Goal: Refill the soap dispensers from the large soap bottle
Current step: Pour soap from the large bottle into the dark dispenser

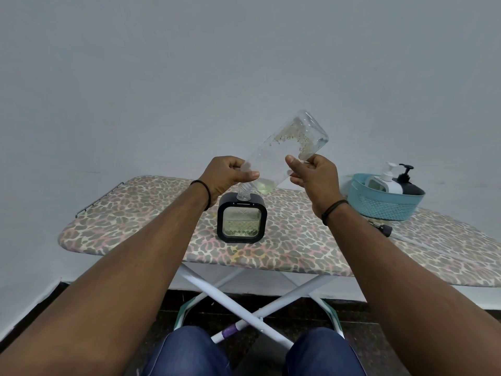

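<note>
The person is sitting in front of an ironing board (135, 226) with a spotty cover. Both hands are holding up the large soap bottle (282, 156). It is clear and tipped over, with its bottom up high to the right and its neck pointing down to the left. The left hand (227, 177) is curling its fingers and thumb around the bottle near the neck. The right hand (314, 175) is gripping the bottle farther up, with the thumb pressing on the front. A little yellowish soap is sitting low in the bottle, near the neck, and bits of foam are sticking to the inside near the top.

The bottle's ridged spout is resting at the opening on top of a black square soap dispenser (241, 219). This dispenser is standing upright on the board, right under the hands. Pale soap is showing through its clear front.

Off to the right, a blue basket (379, 204) is sitting on the board. A white pump dispenser (385, 183) and a black pump dispenser (408, 184) are standing inside it, side by side. A loose pump top (383, 229) is lying on the board just in front of the basket.
</note>
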